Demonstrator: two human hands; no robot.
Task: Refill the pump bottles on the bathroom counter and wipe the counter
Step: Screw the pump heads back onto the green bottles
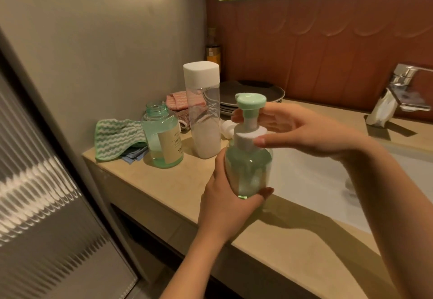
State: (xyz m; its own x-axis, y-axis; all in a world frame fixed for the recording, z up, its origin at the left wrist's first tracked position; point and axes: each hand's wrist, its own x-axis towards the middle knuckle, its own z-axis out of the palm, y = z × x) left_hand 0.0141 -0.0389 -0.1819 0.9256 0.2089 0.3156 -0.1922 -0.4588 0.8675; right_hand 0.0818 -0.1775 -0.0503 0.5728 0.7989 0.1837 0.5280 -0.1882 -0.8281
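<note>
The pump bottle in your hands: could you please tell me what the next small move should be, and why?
Probably turn the white collar with the right hand while the left hand steadies the pump bottle: the right already pinches the collar, and the left grips the body. Tightening or loosening, I cannot tell.

Behind the tall clear bottle I see plates half hidden; right of it, the faucet is blurred, edge-cropped.

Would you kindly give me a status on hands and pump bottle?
Left hand grips pump bottle body. Right hand pinches its white collar. Second bottle stands uncapped. Nothing blocking.
</note>
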